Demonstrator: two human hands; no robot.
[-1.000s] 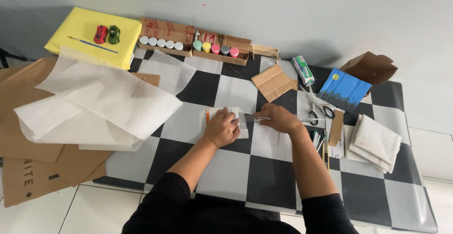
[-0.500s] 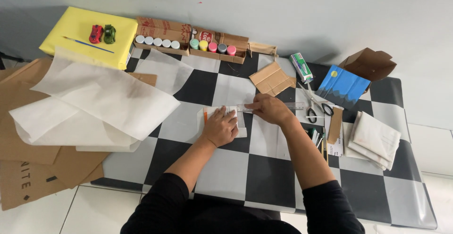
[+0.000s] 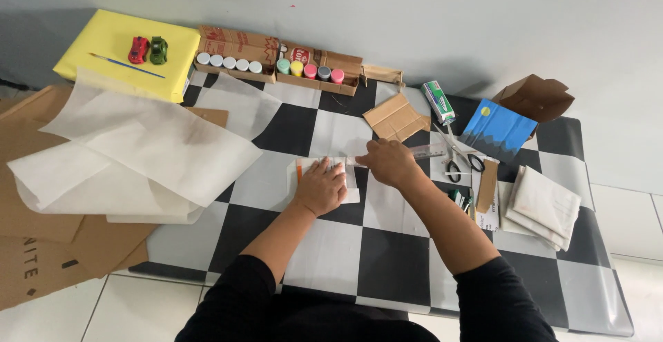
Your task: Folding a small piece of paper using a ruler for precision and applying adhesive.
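Left hand (image 3: 320, 187) lies flat, fingers spread, pressing a small white paper sheet (image 3: 351, 194) on the black-and-white checkered mat (image 3: 387, 259), hiding most of it. Right hand (image 3: 387, 162) is curled at the sheet's top edge; whether it pinches anything can't be made out. An orange pencil (image 3: 299, 171) peeks out beside the left hand; a clear ruler (image 3: 429, 151) is partly covered.

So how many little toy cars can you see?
2. The red toy car and the green toy car sit side by side on the yellow box, far left. None seem hidden.
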